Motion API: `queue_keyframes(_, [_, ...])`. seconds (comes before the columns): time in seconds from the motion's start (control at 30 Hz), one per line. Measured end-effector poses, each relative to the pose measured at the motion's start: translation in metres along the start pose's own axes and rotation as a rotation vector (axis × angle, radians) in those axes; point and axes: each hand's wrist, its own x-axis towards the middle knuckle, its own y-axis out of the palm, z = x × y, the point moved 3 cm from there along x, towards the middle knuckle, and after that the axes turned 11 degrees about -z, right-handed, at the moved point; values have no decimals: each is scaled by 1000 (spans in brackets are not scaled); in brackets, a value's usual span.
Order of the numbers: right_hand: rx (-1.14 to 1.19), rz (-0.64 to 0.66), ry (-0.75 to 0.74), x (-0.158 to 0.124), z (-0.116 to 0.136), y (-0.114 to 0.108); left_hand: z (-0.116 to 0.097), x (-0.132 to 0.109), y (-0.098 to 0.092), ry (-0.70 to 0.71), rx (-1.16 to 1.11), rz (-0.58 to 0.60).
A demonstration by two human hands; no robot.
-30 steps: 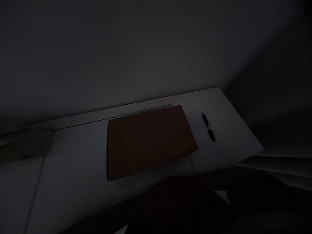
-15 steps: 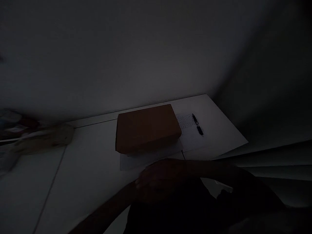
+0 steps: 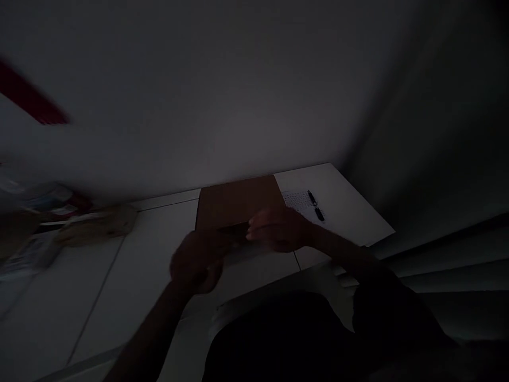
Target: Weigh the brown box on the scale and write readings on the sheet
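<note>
The scene is very dark. A closed brown cardboard box (image 3: 236,200) lies on a white desk (image 3: 151,265) against the wall. Both hands are at its front edge and cover part of it. My left hand (image 3: 196,260) is by the front left corner, fingers reaching right and thumb apart below. From the right, my right hand (image 3: 278,228) comes over the front right corner, its fingers loosely bent and pointing left. Neither hand shows anything held; whether the fingertips touch the box is too dark to tell.
Right of the box, a sheet with handwriting (image 3: 296,200) lies under a black pen (image 3: 316,206). At the left are a beige pouch-like thing (image 3: 97,228) and blurred items. A red strip (image 3: 34,98) shows at the upper left. Folded curtain-like cloth (image 3: 445,260) hangs on the right.
My hands were together in front of the desk edge, one over the other. They have come apart and moved forward to the box's front edge. The view has shifted slightly left.
</note>
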Motion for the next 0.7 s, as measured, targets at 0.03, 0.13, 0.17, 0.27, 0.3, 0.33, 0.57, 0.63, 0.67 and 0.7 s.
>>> queue_keyframes(0.03, [-52,-57,29,-2,-7,-7,4,4,-6,87,11,-146])
queue_keyframes(0.13, [-167,-268,190,-14,-28,-25,25,3,-11,96,99,-421])
queue_keyframes(0.17, [-201,-325,260,-19,-34,-29,34,0,-9,29,121,-457])
queue_keyframes(0.27, [-270,-433,429,-37,-47,-32,64,-12,1,-267,35,-568])
queue_keyframes(0.3, [-281,-452,479,-43,-50,-32,73,-16,5,-354,-31,-618])
queue_keyframes(0.33, [-287,-458,542,-49,-53,-30,80,-20,9,-433,-111,-658])
queue_keyframes(0.57, [-36,-378,1191,-90,-80,-6,94,-40,36,-961,-609,-485])
queue_keyframes(0.63, [67,-362,1278,-93,-80,0,88,-41,40,-993,-640,-444])
queue_keyframes(0.67, [106,-355,1301,-93,-80,2,86,-41,41,-991,-628,-435])
queue_keyframes(0.7, [132,-346,1316,-93,-79,4,85,-41,41,-986,-605,-432])
